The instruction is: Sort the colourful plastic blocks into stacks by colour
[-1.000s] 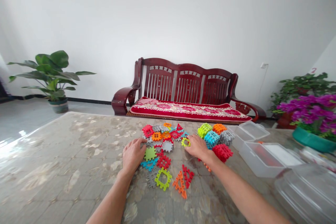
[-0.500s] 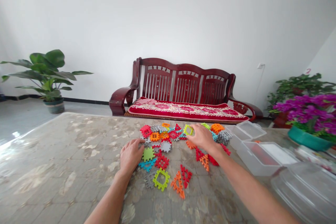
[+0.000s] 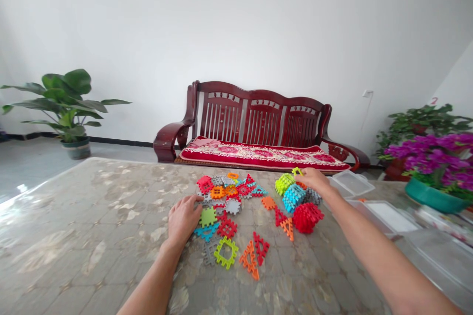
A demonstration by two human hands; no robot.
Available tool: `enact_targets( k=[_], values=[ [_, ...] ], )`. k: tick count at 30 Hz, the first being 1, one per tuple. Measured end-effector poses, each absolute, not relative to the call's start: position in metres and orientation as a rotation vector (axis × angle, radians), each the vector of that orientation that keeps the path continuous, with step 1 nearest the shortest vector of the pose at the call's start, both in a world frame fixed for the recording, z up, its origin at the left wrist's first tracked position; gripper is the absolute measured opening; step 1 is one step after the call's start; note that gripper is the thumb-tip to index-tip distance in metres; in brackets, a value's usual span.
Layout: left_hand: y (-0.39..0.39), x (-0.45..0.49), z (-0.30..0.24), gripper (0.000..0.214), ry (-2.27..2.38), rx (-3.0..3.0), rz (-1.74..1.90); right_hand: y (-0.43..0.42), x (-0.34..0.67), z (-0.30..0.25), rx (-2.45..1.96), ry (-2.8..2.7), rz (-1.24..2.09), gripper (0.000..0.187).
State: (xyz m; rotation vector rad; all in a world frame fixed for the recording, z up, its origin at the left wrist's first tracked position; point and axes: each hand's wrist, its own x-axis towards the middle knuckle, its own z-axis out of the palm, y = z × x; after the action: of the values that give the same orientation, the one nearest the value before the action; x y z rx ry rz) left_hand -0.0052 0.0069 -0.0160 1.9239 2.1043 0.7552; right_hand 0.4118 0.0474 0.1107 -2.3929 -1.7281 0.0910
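My right hand [image 3: 313, 180] pinches a lime-green toothed building tile [image 3: 296, 171] above the back of the stacks on the right. Below it are a lime-green stack [image 3: 284, 184], a light-blue stack [image 3: 294, 198] and a red stack [image 3: 307, 217] of tiles; grey and orange ones are partly hidden behind my fingers. My left hand [image 3: 184, 215] rests on the table with fingers stretched out, its tips at the left edge of a loose mixed pile. Near it lie a solid green tile [image 3: 208, 217], a blue triangle [image 3: 207, 232] and a grey square [image 3: 232, 205].
Loose orange [image 3: 250, 260] and red [image 3: 261, 248] triangles lie in front on the patterned tablecloth [image 3: 111, 236]. At right stand clear plastic boxes [image 3: 384, 216] and a teal pot of purple flowers [image 3: 436, 192]. A wooden bench [image 3: 258, 118] is behind the table.
My right hand has moved right and back with the green tile, from over the gap beside the pile to the stacks, uncovering several of them. My left hand has hardly moved.
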Motion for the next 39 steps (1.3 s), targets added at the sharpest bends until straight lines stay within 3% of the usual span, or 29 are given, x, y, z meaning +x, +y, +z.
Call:
enact_targets(
  k=[15, 19, 26, 32, 39],
  values=[
    [0.008, -0.006, -0.018, 0.033, 2.110, 1.926, 0.766, 0.061, 0.404, 0.099, -2.352, -1.724, 0.024, 0.036],
    [0.007, -0.006, -0.017, 0.033, 2.098, 1.925, 0.769, 0.048, 0.385, 0.092, -2.093, -1.657, -0.021, 0.034],
    [0.006, -0.004, -0.014, 0.034, 2.111, 1.927, 0.743, -0.014, 0.304, 0.028, -1.505, -1.900, 0.272, 0.026],
    [0.007, -0.005, -0.017, 0.033, 2.114, 1.936, 0.747, -0.039, 0.275, -0.019, -1.567, -1.854, 0.280, 0.025],
    [0.005, -0.002, -0.013, 0.034, 2.090, 1.956, 0.732, -0.045, 0.275, -0.028, -1.459, -1.850, 0.204, 0.023]
  ],
)
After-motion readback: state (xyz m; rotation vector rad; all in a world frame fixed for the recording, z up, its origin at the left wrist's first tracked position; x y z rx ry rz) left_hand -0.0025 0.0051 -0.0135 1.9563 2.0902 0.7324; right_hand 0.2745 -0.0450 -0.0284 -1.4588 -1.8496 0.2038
